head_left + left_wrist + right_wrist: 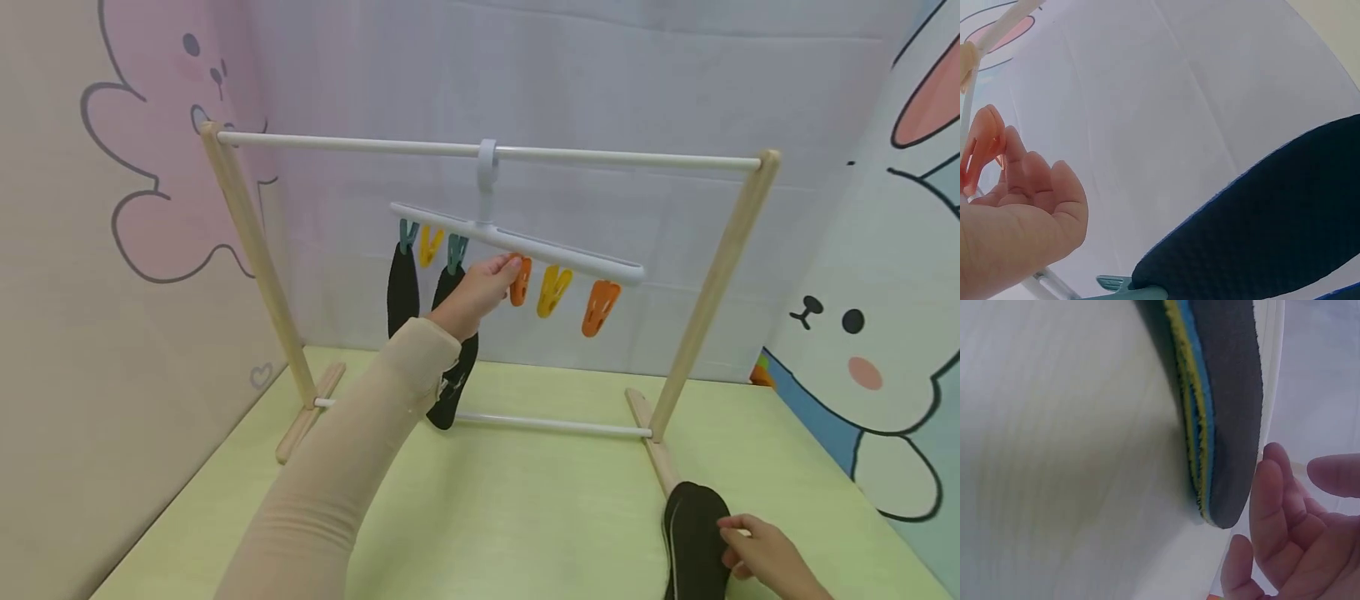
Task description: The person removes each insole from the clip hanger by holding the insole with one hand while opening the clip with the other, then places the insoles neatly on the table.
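Note:
My left hand [482, 290] pinches the inner orange clothespin [521, 285] on a white clip hanger [577, 257]. Two dark shoe insoles hang from green clothespins on the left half of that hanger: one insole [402, 287] at its end, the other insole [450, 396] partly behind my left wrist. At the front right, my right hand [768, 557] is beside a stack of black insoles [696, 533] on the table, fingers loosely bent. Blue and yellow layers show along the insole edges [1200, 425] in the right wrist view. Whether those fingertips touch the stack I cannot tell.
The hanger hooks over the white top bar [622, 156] of a wooden-legged rack. A yellow clothespin [553, 292] and an orange clothespin [601, 308] hang on its right; another yellow clothespin [431, 246] is between the green ones. A white lower bar [555, 425] crosses near the pale yellow table [510, 517].

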Demonstrator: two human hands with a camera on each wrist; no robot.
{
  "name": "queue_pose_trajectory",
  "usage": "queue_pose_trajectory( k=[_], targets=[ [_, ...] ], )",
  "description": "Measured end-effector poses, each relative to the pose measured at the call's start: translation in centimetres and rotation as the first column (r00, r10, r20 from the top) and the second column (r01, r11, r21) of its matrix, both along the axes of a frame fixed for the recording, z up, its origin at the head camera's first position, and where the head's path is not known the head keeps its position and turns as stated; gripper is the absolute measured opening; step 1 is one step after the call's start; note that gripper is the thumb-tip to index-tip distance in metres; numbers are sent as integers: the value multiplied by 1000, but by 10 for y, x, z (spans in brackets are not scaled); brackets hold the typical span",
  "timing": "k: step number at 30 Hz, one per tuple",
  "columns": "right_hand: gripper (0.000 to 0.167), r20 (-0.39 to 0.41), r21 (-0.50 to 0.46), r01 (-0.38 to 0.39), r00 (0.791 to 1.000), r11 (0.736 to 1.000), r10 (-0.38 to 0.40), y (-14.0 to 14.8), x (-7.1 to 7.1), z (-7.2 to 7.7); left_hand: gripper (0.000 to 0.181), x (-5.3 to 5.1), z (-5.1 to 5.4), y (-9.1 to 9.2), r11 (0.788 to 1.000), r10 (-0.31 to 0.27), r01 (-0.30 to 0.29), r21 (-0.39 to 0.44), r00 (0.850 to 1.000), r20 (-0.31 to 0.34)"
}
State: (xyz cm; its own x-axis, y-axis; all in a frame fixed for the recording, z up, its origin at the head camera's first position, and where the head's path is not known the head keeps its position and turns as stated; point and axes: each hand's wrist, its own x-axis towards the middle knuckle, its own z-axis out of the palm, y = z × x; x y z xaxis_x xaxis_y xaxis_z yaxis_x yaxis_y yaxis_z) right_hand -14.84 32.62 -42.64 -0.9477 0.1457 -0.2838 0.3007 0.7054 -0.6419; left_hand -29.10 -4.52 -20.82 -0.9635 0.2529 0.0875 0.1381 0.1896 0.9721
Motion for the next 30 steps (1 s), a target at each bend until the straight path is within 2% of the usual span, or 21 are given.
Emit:
queue_pose_trajectory(
  k=[6,11,15,21,26,30],
  targets=[
    [29,-75,-63,5,997,998,-10,-13,-3,6,39,0,0,2,1000,-10,10,-2,1000,-7],
    [29,-118,-99,21,992,995,-33,-20,-5,15,41,-3,-1,0,999,22,-21,-50,999,29],
    [29,-152,-85,7,988,996,-20,-25,-7,22,43,-8,-6,-8,994,51,-47,-99,998,45],
    [28,-204,-12,-46,978,999,42,-38,-9,35,42,-14,-13,-20,979,120,-113,-172,992,28],
    [25,-273,31,-88,958,996,93,-49,-10,47,39,-18,-19,-29,979,139,-127,-161,988,63],
    [23,-317,14,-101,943,995,101,-59,-10,54,38,-21,-21,-31,978,146,-132,-163,986,78]
  ],
)
